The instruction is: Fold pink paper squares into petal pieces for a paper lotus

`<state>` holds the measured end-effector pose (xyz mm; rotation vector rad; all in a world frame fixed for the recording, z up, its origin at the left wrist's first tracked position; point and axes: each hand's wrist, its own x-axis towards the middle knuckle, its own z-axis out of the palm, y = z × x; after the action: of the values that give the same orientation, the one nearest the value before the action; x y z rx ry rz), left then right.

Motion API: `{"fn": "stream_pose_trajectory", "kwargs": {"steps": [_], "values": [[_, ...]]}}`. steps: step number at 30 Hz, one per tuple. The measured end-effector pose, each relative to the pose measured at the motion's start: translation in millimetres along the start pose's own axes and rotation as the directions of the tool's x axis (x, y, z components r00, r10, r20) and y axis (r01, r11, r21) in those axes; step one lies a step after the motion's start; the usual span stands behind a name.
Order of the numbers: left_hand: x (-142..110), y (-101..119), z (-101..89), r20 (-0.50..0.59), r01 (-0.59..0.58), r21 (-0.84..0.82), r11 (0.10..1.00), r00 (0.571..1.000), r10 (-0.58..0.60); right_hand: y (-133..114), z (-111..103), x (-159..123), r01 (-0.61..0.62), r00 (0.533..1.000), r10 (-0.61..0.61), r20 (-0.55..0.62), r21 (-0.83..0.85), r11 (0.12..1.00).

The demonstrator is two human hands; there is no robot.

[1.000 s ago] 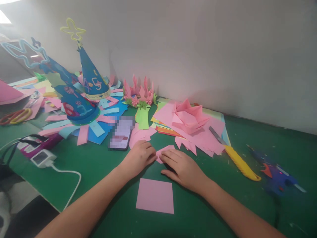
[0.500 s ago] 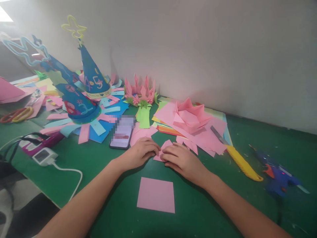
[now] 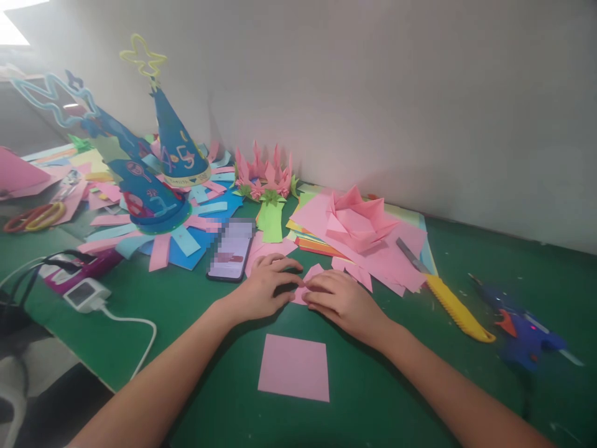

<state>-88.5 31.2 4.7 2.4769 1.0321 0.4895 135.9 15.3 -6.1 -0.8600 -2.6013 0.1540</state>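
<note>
A small folded pink paper piece [image 3: 311, 274] lies on the green table between my two hands. My left hand [image 3: 263, 287] rests beside it, fingers curled, with the fingertips at its left edge. My right hand [image 3: 342, 298] presses down on its right side with bent fingers, so most of the piece is hidden. A flat pink paper square [image 3: 293, 367] sits nearer to me, just below both hands, untouched.
A phone [image 3: 231, 252] lies left of my hands. Behind are pink sheets with a folded pink paper flower [image 3: 357, 218], blue party hats [image 3: 180, 146] and paper strips. A yellow utility knife [image 3: 452, 305] and blue glue gun [image 3: 525, 330] lie right; a charger [image 3: 84, 292] and scissors [image 3: 32, 218] lie left.
Both hands drew closer around the small pink piece, which shifted slightly away from me. My left thumb has lifted and its fingers have spread a little.
</note>
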Motion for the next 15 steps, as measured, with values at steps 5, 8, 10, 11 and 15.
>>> {"fn": "stream_pose_trajectory", "kwargs": {"steps": [5,8,10,11,15], "values": [[-0.5,0.1,-1.0,0.015,-0.002,0.015,1.000,1.000,0.002,-0.1,-0.1,-2.1,0.011,1.000,-0.012,0.012,0.017,1.000],[-0.7,2.6,-3.2,0.021,-0.001,0.021,1.000,1.000,0.001,-2.0,-1.4,-2.3,0.030,1.000,-0.030,0.010,-0.006,1.000],[-0.5,4.9,-4.7,0.020,-0.014,0.040,0.999,1.000,0.013,-3.2,-2.2,-2.4,0.034,0.999,-0.034,0.011,-0.035,0.999],[-0.4,5.9,-5.2,0.019,-0.027,0.053,0.998,0.999,0.026,-3.7,-2.5,-2.5,0.036,0.999,-0.036,0.011,-0.048,0.998],[0.1,7.7,-4.9,0.004,-0.067,0.081,0.994,0.998,0.066,-5.4,-1.7,-1.6,0.036,0.999,-0.037,-0.006,-0.073,0.997]]}}
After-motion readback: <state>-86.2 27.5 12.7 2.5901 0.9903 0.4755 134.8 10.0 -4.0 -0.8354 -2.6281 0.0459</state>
